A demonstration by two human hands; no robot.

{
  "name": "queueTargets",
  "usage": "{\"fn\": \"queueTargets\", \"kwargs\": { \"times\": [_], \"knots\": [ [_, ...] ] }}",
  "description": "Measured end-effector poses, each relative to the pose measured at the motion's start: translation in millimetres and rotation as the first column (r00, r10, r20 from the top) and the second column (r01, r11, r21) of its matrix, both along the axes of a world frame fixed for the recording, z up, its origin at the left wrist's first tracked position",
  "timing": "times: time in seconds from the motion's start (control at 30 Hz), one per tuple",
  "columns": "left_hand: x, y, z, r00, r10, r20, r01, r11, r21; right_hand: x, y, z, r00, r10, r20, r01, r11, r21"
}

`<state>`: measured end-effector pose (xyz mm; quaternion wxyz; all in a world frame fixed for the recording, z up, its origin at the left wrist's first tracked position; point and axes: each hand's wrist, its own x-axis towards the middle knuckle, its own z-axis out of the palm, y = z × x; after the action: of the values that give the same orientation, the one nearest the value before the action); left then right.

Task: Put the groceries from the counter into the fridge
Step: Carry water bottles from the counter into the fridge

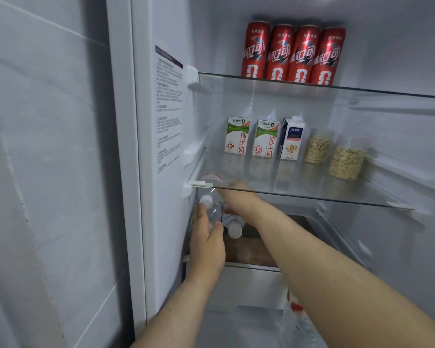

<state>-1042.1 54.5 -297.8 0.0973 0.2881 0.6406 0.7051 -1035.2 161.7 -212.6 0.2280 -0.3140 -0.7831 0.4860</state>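
Note:
Inside the open fridge, clear water bottles lie on their sides under the middle glass shelf (312,194), white caps toward me. My left hand (207,243) grips one bottle (215,212) between thumb and fingers, near the fridge's left wall. A second bottle (234,228) lies just to its right. My right hand (239,199) reaches over that bottle. Its fingertips are blurred behind the shelf's front edge, next to a red-labelled bottle (210,177) seen through the glass.
Several red cans (293,54) stand on the top shelf. The middle shelf carries two milk cartons (251,139), a blue-white carton (292,139) and two oat jars (347,160). A drawer (251,270) sits below the bottles. Another red-labelled bottle (296,310) lies at the bottom.

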Motion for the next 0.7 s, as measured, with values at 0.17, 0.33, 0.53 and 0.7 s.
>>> {"fn": "queueTargets", "kwargs": {
  "times": [0.17,0.33,0.53,0.7],
  "knots": [
    [5.2,-7.8,-5.9,0.990,0.081,-0.118,-0.087,0.995,-0.044,58.0,-6.0,-0.5,0.959,-0.001,0.284,-0.126,0.895,0.427],
    [27.9,-20.4,1.8,0.973,0.130,-0.189,-0.128,0.992,0.020,103.7,-12.5,3.9,0.940,-0.027,0.341,-0.155,0.854,0.497],
    [61.8,-21.7,6.0,0.933,0.112,-0.341,-0.079,0.991,0.108,160.1,-10.4,-0.9,0.963,-0.132,0.233,0.006,0.881,0.474],
    [91.4,-20.9,3.5,0.936,-0.100,-0.338,0.097,0.995,-0.027,203.8,-23.0,-22.6,0.986,-0.148,0.077,0.113,0.933,0.342]
  ]
}}
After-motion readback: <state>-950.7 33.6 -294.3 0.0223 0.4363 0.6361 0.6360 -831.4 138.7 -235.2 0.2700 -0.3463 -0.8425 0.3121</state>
